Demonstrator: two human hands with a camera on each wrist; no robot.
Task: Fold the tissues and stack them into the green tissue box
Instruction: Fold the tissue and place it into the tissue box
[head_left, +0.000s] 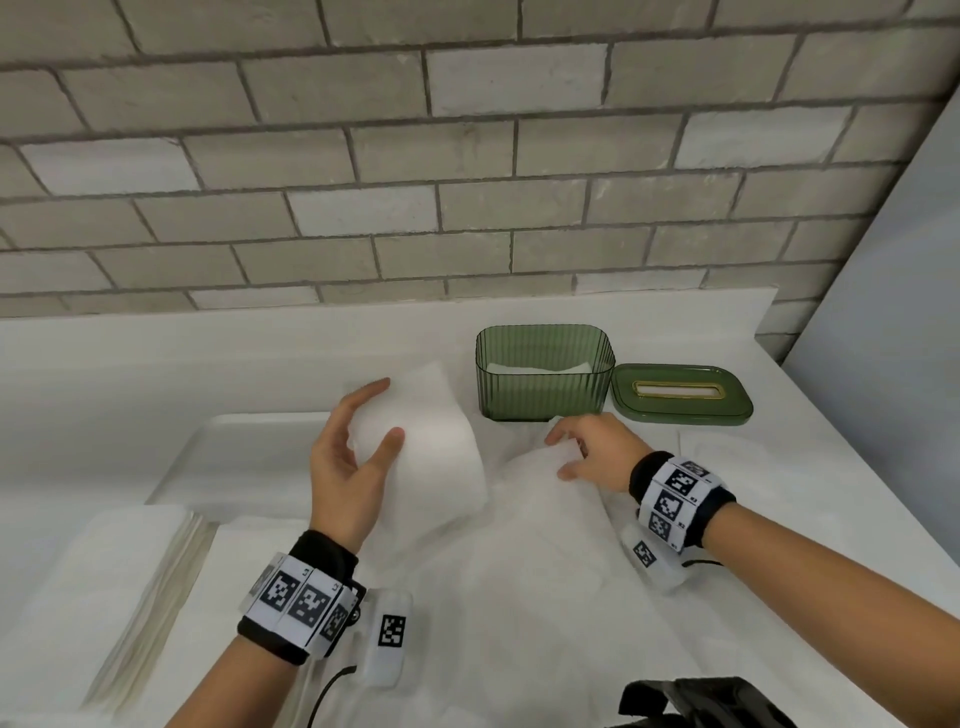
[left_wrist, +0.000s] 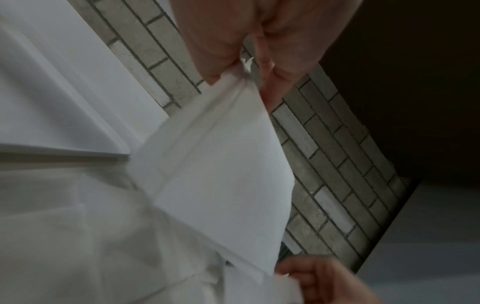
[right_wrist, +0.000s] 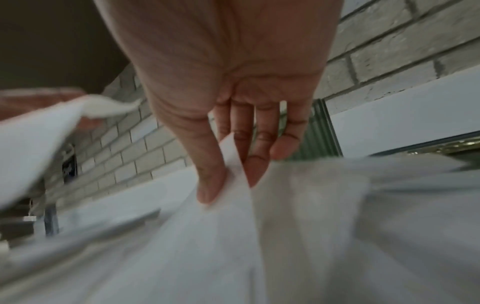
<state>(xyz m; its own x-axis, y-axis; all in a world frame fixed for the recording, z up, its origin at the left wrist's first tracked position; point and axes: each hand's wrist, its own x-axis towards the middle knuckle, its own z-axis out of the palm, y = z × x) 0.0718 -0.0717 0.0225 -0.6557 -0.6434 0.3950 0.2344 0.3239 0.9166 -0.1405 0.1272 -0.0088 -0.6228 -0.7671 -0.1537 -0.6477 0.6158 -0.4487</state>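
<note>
Far left, one stack of tissues (head_left: 119, 597) waits flat on the counter (head_left: 156, 358). The left hand (head_left: 348, 467) pinches a corner of one tissue (head_left: 431, 447) and lifts it; the right hand (head_left: 592, 452) pinches the opposite corner, low. Best to bring the corners together squarely, I'd say, then crease. Further right: one green box (head_left: 545, 374), open, tissues already inside, and one lid (head_left: 680, 397) beside it.

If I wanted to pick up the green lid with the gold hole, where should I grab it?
Probably by its long edges. The green lid lies flat on the counter, right of the open green tissue box, so come from above with thumb on the near rim and fingers on the far rim. The gold-edged slot in the middle could also take a fingertip.
</note>
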